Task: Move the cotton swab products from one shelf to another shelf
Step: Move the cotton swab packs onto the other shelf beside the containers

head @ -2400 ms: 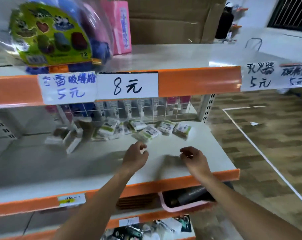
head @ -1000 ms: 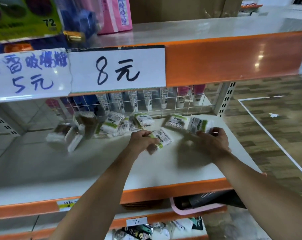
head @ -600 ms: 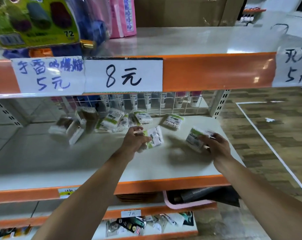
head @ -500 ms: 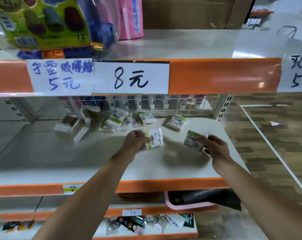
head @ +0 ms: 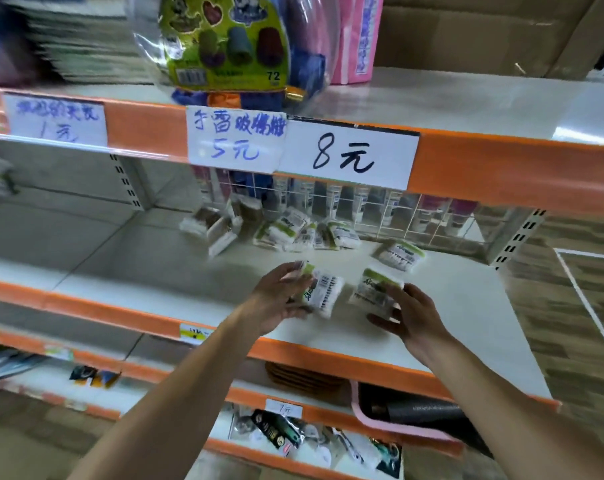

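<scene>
My left hand (head: pixel 279 299) grips a small green-and-white cotton swab pack (head: pixel 323 292) above the white middle shelf (head: pixel 467 306). My right hand (head: pixel 409 315) holds a second swab pack (head: pixel 373 287) just beside the first. One more pack (head: pixel 400 255) lies alone on the shelf behind them. A heap of several swab packs (head: pixel 304 233) and some swab boxes (head: pixel 217 225) lie further back, by the wire divider.
A wire divider (head: pixel 380 206) with tubes behind it closes the shelf's back. The upper shelf (head: pixel 467 98) carries a toy bag (head: pixel 231 39), pink packs and a cardboard box. Its orange edge bears price labels (head: pixel 345 157). A pink basket (head: pixel 397 427) sits on the shelf below.
Both hands reached in, each took a swab pack and drew it toward the shelf's front. My view has swung to the left.
</scene>
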A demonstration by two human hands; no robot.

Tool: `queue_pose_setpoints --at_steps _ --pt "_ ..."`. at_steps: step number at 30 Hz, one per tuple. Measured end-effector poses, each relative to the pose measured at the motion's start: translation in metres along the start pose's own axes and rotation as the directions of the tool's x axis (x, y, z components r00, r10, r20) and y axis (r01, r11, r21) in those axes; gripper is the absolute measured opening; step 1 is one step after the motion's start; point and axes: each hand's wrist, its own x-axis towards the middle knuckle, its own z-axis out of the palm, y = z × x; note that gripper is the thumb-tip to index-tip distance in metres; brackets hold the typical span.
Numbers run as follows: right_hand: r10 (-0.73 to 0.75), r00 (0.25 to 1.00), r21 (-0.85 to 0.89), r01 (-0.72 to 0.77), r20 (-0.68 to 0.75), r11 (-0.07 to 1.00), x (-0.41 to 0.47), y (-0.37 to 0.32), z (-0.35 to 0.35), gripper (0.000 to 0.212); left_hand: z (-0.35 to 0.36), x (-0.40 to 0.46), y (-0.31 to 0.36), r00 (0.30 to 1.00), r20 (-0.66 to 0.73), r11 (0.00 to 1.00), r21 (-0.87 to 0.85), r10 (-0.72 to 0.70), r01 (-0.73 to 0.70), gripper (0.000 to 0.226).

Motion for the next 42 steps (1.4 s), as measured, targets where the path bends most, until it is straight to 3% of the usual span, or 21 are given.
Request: queue_pose_setpoints --at_steps 5,10,19,28,33,36,42 --pt "0.016 0.998 -0.015 -0.016 0.059 1.0 -0.007 0.011 0.019 0.006 -0.012 -0.026 -0.003 1.0 0.018 0.998 -0.06 -0.017 0.018 0.057" --pt "0.014 0.988 -0.022 -0.011 0.153 1.0 -0.016 0.015 0.034 0.013 -0.016 -0.048 -0.005 0.998 -0.058 0.998 -0.058 0.001 -0.004 0.074" --pt "0.015 0.963 -0.07 0.004 0.269 0.998 -0.029 0.01 0.057 0.016 -0.038 -0.095 -0.011 0.966 -0.25 0.976 -0.191 0.057 -0.107 0.04" --pt "0.027 0.906 -0.189 0.058 0.422 0.98 -0.045 0.032 0.109 0.017 -0.073 -0.146 -0.014 0.91 -0.384 0.969 -0.121 0.154 -0.215 0.026" --pt "0.042 0.878 -0.184 0.053 0.477 0.982 -0.056 0.062 0.15 0.028 -0.11 -0.174 -0.023 0.868 -0.471 0.967 -0.103 0.158 -0.233 0.047" --pt "0.065 0.862 -0.219 0.054 0.502 0.974 -0.065 0.084 0.181 0.029 -0.135 -0.189 -0.028 0.841 -0.518 0.966 -0.1 0.156 -0.24 0.033" --pt "0.119 0.832 -0.273 0.04 0.542 0.961 -0.081 0.122 0.247 0.03 -0.195 -0.226 -0.025 0.789 -0.579 0.956 -0.052 0.205 -0.288 0.03"
